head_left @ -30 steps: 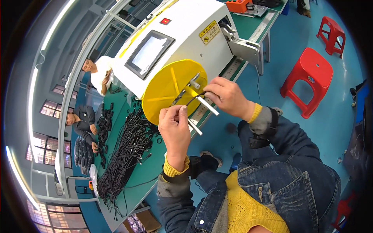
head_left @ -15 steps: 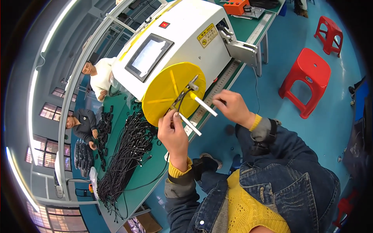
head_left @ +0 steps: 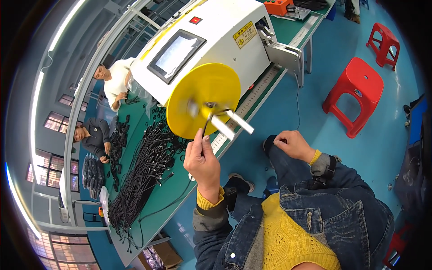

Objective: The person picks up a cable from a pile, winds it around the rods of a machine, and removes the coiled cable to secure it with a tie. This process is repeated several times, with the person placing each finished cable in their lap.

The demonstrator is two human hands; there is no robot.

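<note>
A black cable [head_left: 207,124] runs between the thumb and fingers of my left hand [head_left: 201,162], which closes on it just in front of a yellow disc [head_left: 216,81]. The cable leads up to two pale metal rods [head_left: 240,122] standing out from the disc. Parts of the disc's face are smeared by motion. My right hand [head_left: 293,145] is away from the disc, over my knee, its fingers curled in with nothing seen in them. The disc sits on the side of a white machine [head_left: 225,40] with a screen [head_left: 176,56].
A large bundle of black cables [head_left: 144,184] lies on the green table [head_left: 180,189] to the left. A metal ruler strip [head_left: 256,90] runs along the table edge. Two people sit across the table, handling black cables. Red stools [head_left: 360,85] stand on the floor to the right.
The disc and its rods have turned, and the disc is now blurred. My right hand has drawn back from the rods, down and right. My left hand stays near the disc, on the cable.
</note>
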